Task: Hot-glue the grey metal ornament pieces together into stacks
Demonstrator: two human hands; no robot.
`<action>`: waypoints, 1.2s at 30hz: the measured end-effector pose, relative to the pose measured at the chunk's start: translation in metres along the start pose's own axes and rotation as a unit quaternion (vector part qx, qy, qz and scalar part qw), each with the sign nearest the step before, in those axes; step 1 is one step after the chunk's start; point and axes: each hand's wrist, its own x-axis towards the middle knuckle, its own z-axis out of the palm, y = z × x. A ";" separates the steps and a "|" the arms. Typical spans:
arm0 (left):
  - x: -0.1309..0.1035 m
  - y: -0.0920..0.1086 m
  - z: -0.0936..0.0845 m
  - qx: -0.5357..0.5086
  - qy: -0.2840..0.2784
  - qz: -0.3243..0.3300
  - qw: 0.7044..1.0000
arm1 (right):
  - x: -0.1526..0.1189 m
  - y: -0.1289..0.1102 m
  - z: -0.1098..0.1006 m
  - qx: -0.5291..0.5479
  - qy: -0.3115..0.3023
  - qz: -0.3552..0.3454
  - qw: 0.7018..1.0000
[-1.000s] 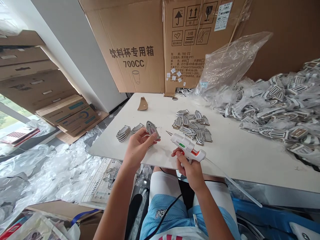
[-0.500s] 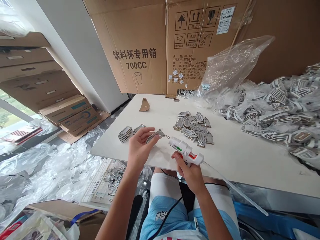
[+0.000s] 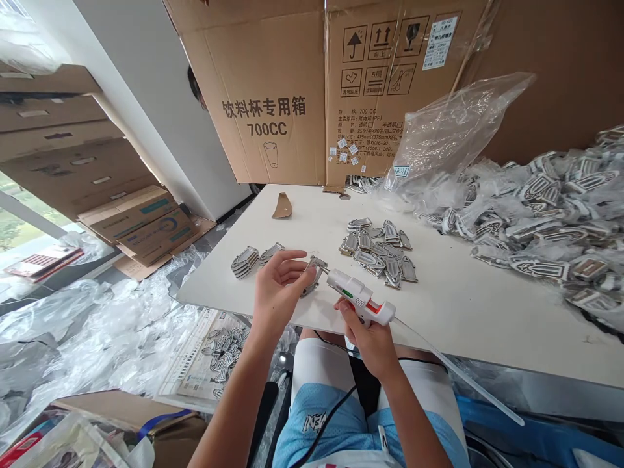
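Note:
My left hand (image 3: 277, 289) is closed on a small silver buckle-like piece (image 3: 312, 286), gripped between thumb and fingers just above the table's front part. In my right hand (image 3: 370, 341) is a white hot glue gun (image 3: 351, 289), its nozzle pointing left and at or very near the top of the piece; I cannot tell if they touch. A long translucent glue stick (image 3: 463, 370) sticks out of the gun's back. Behind my left hand are a neat stack of like pieces (image 3: 244, 262) and another small group (image 3: 271, 252). A loose pile of them (image 3: 380, 250) lies beyond the gun.
Large cardboard boxes (image 3: 273, 58) stand along the back of the white table (image 3: 463, 305). Many plastic-wrapped pieces (image 3: 546, 214) are heaped at right beside a clear bag (image 3: 453, 130). A cardboard scrap (image 3: 282, 206) lies at back left. Plastic wrapping (image 3: 107, 325) covers the floor.
The silver piece has turned in my left hand to a steeper angle, with its end by the nozzle. The glue gun has shifted very slightly left. A dark shape has appeared beside the back box.

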 end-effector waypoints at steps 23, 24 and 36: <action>-0.001 -0.002 0.000 -0.005 0.009 0.008 1.000 | 0.002 0.002 0.003 -0.003 0.007 0.024 1.000; -0.001 -0.002 0.001 -0.006 0.009 0.007 1.000 | 0.002 0.002 0.004 -0.002 0.008 0.024 1.000; -0.001 -0.005 0.002 0.033 0.028 0.049 0.998 | 0.003 0.007 0.004 -0.005 0.022 0.033 0.999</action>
